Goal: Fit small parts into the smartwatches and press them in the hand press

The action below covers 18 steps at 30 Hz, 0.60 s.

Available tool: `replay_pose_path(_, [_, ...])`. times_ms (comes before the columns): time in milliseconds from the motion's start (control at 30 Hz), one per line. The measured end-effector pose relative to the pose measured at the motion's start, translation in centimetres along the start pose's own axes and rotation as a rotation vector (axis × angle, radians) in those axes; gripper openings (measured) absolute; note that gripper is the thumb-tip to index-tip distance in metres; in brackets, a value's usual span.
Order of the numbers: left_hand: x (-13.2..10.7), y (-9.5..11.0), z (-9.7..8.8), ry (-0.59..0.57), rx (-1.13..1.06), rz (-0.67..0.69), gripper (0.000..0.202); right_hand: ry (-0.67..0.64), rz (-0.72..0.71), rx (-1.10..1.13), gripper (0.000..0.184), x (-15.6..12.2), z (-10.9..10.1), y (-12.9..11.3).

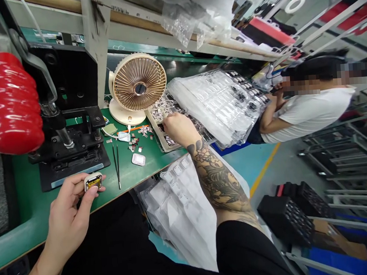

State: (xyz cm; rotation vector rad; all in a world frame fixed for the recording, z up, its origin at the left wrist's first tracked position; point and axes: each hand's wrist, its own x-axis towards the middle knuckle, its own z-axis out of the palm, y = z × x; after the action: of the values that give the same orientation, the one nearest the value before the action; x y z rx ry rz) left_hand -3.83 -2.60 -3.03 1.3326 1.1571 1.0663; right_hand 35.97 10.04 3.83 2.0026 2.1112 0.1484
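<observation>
My left hand [71,206] is closed on a small white device housing [93,182], pinched between thumb and fingers above the table's front edge. Its open side faces up and shows a yellow part inside. My right hand [179,128] reaches over a shallow tray [158,135] of small parts, fingers curled down; what they grip, if anything, is hidden. Between the hands, black tweezers [117,168] lie on the green table. Close to them rest a white square cover [138,159] and several small loose pieces [134,144].
A press with a red ribbed handle [13,106] stands at left. Behind the parts is a beige fan [139,86]. Plastic-wrapped trays [221,102] are stacked right of the parts tray. White plastic sheeting [181,208] hangs below the table edge. A co-worker [318,100] sits at right.
</observation>
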Motion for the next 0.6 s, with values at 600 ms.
replay_pose_path(600, [1.4,1.3,0.0,-0.015,-0.282,0.049,0.034,0.255,-0.833,1.384,0.010,-6.4,-2.1,-15.4])
